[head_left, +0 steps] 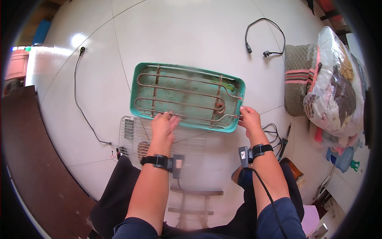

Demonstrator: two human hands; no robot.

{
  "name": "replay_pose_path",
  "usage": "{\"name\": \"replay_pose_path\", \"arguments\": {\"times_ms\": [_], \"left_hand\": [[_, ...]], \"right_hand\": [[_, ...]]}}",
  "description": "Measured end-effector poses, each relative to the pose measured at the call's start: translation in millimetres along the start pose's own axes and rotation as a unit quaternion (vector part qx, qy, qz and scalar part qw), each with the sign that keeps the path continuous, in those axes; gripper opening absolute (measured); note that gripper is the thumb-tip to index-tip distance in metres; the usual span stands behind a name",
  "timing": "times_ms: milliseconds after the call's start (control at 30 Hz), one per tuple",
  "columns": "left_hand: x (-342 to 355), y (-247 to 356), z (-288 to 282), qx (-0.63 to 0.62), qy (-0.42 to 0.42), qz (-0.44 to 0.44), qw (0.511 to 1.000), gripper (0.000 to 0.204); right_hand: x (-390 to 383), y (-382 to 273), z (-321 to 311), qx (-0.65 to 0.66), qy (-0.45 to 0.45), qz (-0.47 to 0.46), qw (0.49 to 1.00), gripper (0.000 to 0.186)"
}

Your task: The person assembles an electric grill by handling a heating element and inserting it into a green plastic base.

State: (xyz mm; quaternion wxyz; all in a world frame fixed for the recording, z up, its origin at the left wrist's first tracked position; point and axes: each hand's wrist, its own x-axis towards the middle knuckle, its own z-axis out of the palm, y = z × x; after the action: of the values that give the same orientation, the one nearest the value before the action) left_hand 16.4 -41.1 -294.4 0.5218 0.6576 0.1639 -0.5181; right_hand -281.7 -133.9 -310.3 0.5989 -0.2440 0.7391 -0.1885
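A long green metal grill tray (185,125) lies crosswise before me, its inside stained brown. A bent tubular heating element (175,88) loops across it on two rusty crossbars. My left hand (163,125) is at the tray's near rim, left of its middle, with the fingers curled over the edge and slightly blurred. At the right end, my right hand (250,119) pinches the rim beside the ends of the element. A wire rack (133,137) lies on the floor partly under the tray and my left forearm.
A black cable (79,101) runs along the floor at left, near a dark brown board (39,163). Another power cord (284,34) curls at the far right. Beside it are a patterned bag (296,85) and a clear plastic bag (330,87). A soldering-iron-like tool (283,145) lies by my right wrist.
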Motion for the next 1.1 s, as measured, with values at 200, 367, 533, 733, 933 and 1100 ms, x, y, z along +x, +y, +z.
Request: {"name": "replay_pose_path", "arguments": {"times_ms": [200, 367, 533, 733, 933, 1100], "left_hand": [[2, 0, -4, 0.003, 0.009, 0.006, 1.0, 0.009], [0, -1, -3, -0.006, 0.009, 0.01, 1.0, 0.012], [-5, 0, 0, -0.01, 0.005, 0.011, 1.0, 0.014], [-1, 3, -9, -0.01, -0.006, 0.008, 1.0, 0.037], [-5, 2, -5, -0.005, -0.004, 0.014, 1.0, 0.043], [-8, 4, -3, 0.005, -0.005, 0.015, 1.0, 0.03]], "right_hand": [[3, 4, -2, -0.048, 0.001, 0.008, 0.999, 0.029], [2, 1, -3, -0.062, 0.008, 0.01, 0.998, 0.027], [6, 4, -7, -0.064, 0.013, 0.007, 0.998, 0.025], [-4, -2, 0, -0.043, 0.011, 0.02, 0.999, 0.02], [-4, -1, -2, -0.03, 0.012, 0.017, 0.999, 0.022], [-2, 1, -3, -0.027, 0.011, 0.016, 0.999, 0.022]]}}
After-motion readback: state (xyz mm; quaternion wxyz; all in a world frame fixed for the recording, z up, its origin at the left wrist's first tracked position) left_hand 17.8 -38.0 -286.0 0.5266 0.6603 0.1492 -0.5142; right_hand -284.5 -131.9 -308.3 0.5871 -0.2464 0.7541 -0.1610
